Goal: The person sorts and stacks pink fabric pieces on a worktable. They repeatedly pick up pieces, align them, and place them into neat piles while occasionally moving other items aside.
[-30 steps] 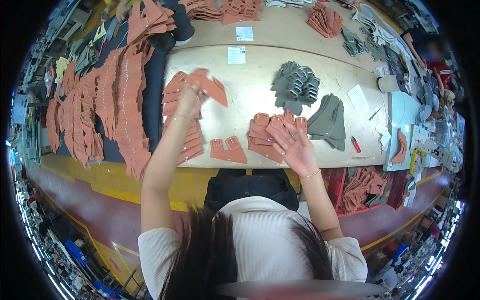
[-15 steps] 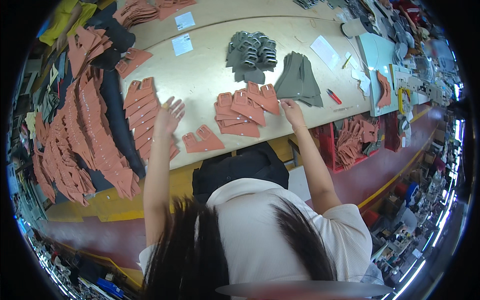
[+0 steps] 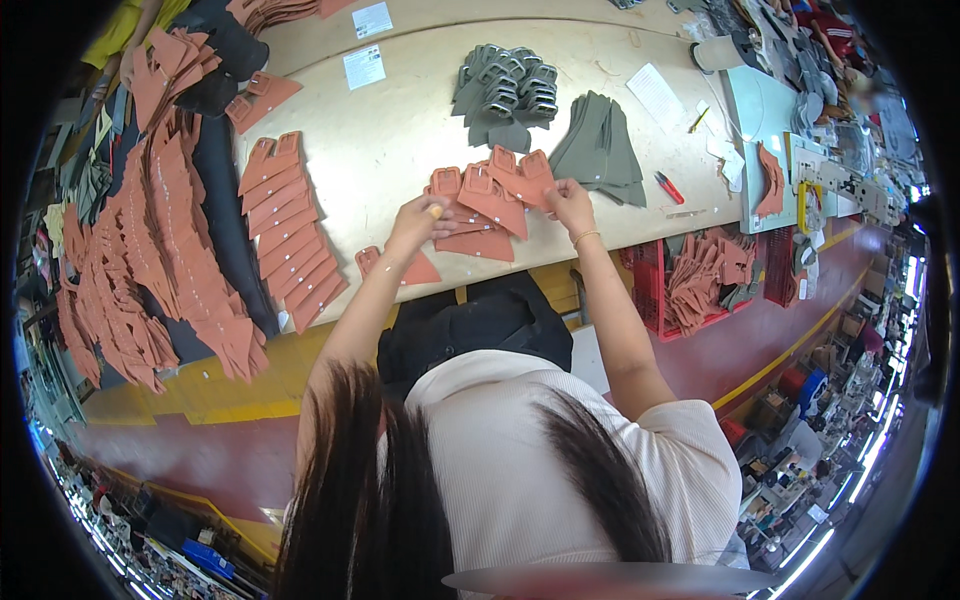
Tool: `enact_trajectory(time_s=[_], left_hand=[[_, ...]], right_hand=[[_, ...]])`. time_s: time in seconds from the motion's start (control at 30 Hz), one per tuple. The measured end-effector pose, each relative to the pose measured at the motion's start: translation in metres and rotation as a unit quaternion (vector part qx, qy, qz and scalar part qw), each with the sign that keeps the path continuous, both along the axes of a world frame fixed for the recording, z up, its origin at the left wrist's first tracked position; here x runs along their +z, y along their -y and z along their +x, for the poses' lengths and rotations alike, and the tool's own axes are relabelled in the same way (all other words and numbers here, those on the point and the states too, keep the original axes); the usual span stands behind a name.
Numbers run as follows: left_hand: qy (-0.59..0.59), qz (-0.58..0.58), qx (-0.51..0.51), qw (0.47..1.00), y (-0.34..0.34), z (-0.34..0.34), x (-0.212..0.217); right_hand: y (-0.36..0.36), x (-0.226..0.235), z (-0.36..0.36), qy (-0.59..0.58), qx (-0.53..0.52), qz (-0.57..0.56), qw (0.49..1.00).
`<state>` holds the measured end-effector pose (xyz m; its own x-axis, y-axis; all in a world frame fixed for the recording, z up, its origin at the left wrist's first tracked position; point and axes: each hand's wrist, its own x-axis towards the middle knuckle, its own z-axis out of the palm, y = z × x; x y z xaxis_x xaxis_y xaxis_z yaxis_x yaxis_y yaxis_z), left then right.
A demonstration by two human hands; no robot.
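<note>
Orange top piece [image 3: 522, 180], flat and with two square buckles, lies at the upper right of a small orange pile [image 3: 475, 246] on the tabletop [image 3: 390, 140], close to the person's edge. The right hand [image 3: 570, 206] is closed, with its thumb and fingers pinching the right corner of this piece. The left hand [image 3: 421, 222] is at the left side of the same pile, its fingers a bit bent; nobody can tell from here if it holds anything. One more orange piece [image 3: 422, 271] lies partly hidden under the left forearm. Farther left, a long row of orange pieces [image 3: 290, 225] overlaps like steps. Just behind the small pile sits a heap of dark green pieces with shiny buckles [image 3: 504, 92], and flat green pieces [image 3: 600, 150] are spread beside it. A red pen [image 3: 669, 188] lies to the right of the green ones. Below the tabletop's right part, a red crate [image 3: 648, 290] holds lots of orange pieces and some green bits.
</note>
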<state>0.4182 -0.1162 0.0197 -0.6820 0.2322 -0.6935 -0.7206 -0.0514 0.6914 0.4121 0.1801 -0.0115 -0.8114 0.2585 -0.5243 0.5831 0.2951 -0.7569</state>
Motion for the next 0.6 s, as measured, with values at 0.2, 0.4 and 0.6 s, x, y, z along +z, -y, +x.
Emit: enact_trajectory(time_s=[0.2, 0.4, 0.6], left_hand=[[0.035, -0.088, -0.101, 0.990, -0.040, -0.031, 0.010], [-0.100, -0.029, -0.067, 0.992, -0.041, -0.037, 0.036], [-0.061, 0.007, 0.186, 0.981, 0.058, 0.016, 0.051]], right_hand=[[0.004, 0.073, -0.008, -0.080, 0.023, 0.031, 0.996], [0.006, 0.112, -0.007, -0.145, 0.015, 0.035, 0.989], [0.018, 0.126, -0.008, -0.156, 0.033, 0.039, 0.986]])
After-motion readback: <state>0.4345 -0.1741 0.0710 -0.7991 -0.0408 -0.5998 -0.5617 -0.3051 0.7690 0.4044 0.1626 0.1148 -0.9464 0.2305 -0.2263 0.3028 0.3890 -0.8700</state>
